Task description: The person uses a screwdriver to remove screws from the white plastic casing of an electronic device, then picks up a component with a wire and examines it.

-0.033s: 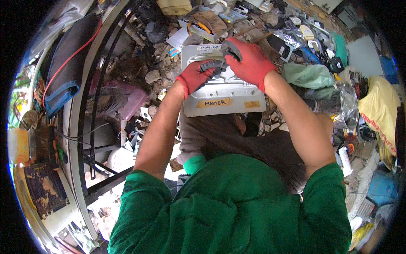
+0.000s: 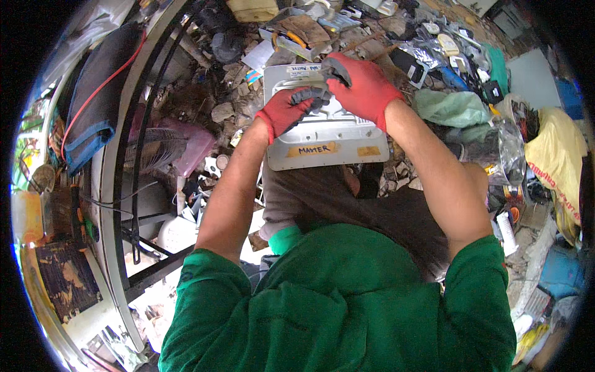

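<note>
A pale grey, flat casing with rounded corners (image 2: 286, 160) lies in front of my knees, with strips of tan tape stuck along its near part and a lighter strip at its far edge. Over its raised middle, both hands work close together in red gloves with dark grey fingers. My left hand (image 2: 288, 113) is closed, thumb and fingertips pinched toward the centre. Just beyond and to the right, my right hand (image 2: 362, 88) has its fingers curled in. Whatever small piece sits between the fingertips is hidden by the gloves.
Rubble and scrap surround me. At left stands a dark metal frame (image 2: 118, 180) with a dark cloth (image 2: 102, 102) draped beside it. A yellow-handled tool (image 2: 297, 40) lies beyond the casing. To the right are a pale green plastic bag (image 2: 451, 108) and a yellow bag (image 2: 555, 161).
The whole view has shifted very slightly. Both hands stay over the casing's middle, with my right hand a touch farther left and higher.
</note>
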### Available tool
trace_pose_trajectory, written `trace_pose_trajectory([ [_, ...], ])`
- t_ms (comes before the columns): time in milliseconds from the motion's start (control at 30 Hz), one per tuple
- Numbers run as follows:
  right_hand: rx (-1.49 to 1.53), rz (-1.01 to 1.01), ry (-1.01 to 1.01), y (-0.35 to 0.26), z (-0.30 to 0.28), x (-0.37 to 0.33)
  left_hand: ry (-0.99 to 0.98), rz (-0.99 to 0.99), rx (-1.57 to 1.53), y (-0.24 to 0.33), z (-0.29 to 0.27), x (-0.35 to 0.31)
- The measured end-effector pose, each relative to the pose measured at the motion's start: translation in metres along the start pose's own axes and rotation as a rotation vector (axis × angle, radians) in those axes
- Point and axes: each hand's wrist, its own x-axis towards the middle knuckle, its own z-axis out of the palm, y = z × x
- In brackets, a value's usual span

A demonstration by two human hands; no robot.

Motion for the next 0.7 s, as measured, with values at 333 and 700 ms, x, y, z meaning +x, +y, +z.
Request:
trace_pose_trajectory([
  [333,0.069,0.008,-0.204,-0.013,-0.015,0.011,0.123,-0.004,-0.025,-0.020,0.006,-0.004],
  [700,-0.096,0.102,-0.240,-0.022,-0.025,0.011,0.249,-0.026,0.006,-0.018,0.017,-0.013],
])
